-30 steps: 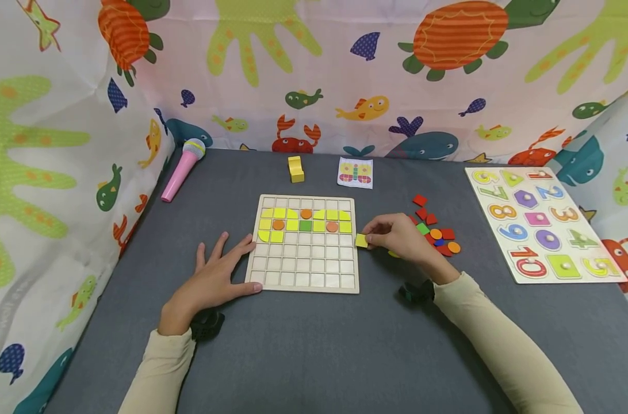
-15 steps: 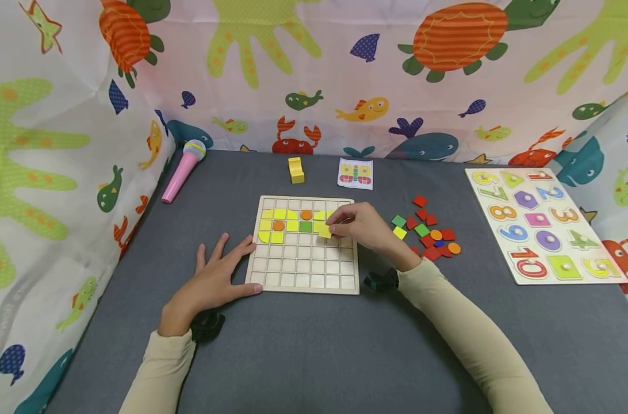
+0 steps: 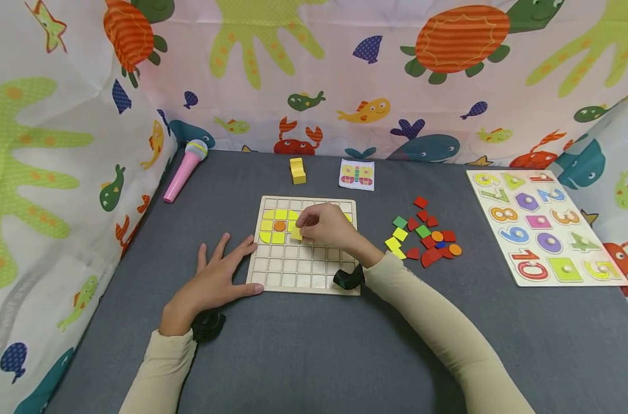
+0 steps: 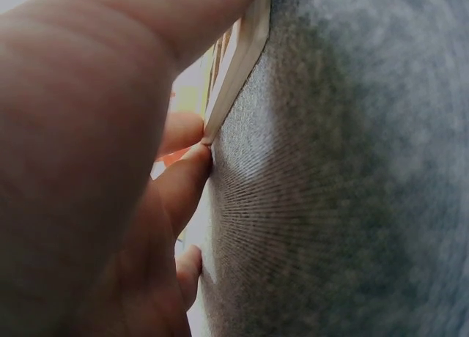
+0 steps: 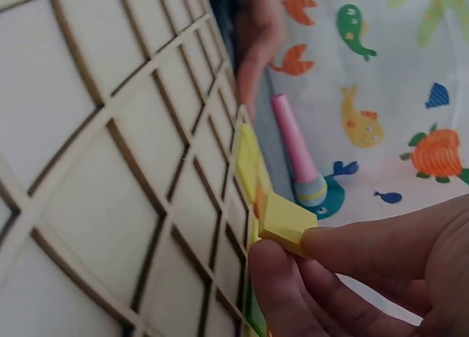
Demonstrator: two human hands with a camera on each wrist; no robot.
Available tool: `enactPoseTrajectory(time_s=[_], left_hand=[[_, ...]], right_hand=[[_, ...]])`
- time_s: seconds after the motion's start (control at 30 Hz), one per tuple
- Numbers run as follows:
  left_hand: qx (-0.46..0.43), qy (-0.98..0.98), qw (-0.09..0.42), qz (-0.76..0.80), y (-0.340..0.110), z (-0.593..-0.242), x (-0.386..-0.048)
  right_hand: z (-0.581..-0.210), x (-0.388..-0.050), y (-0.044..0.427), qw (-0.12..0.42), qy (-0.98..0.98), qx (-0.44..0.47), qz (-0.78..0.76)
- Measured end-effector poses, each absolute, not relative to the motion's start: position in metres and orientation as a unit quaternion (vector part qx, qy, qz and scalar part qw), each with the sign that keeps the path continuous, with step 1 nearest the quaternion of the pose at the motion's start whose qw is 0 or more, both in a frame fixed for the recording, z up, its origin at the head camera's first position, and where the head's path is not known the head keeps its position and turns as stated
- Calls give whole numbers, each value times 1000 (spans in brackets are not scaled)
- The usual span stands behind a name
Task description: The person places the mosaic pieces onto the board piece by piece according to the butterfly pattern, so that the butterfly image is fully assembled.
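My right hand (image 3: 328, 227) pinches a yellow square tile (image 5: 282, 221) between thumb and fingertips, just above the wooden grid board (image 3: 305, 281). The tile is over the board's third row, right of two yellow tiles at the left. Spread out flat beside the board, my left hand (image 3: 210, 283) touches its left edge with fingertips and thumb. Yellow tiles and an orange disc (image 3: 280, 226) fill part of the upper rows. My right hand hides much of the upper right part of the grid in the head view.
Loose red, green, yellow, orange and blue pieces (image 3: 429, 241) lie right of the board. Behind it are a butterfly pattern card (image 3: 357, 175) and a yellow block (image 3: 297, 171). A pink toy microphone (image 3: 186, 171) lies back left; a number puzzle board (image 3: 547, 230) lies far right.
My right hand has carried the yellow tile leftward, from beside the board's right edge to over its third row. My left hand has stayed at the left edge.
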State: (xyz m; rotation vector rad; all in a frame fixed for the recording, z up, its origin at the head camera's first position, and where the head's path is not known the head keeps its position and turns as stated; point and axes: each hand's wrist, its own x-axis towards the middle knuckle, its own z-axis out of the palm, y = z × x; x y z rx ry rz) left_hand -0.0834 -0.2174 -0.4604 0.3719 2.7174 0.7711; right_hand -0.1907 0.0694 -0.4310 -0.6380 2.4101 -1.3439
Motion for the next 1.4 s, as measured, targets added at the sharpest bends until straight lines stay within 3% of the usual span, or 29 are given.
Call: enactPoseTrajectory(time_s=[0.4, 0.8, 1.4], left_hand=[[133, 942, 142, 274, -218, -461, -83], [132, 943, 142, 272, -217, -462, -84], [129, 943, 143, 272, -217, -462, -83]], right_hand=[[-433, -188, 51, 100, 875, -305, -362], [-434, -185, 55, 78, 879, -315, -350], [-420, -198, 175, 103, 879, -162, -436]])
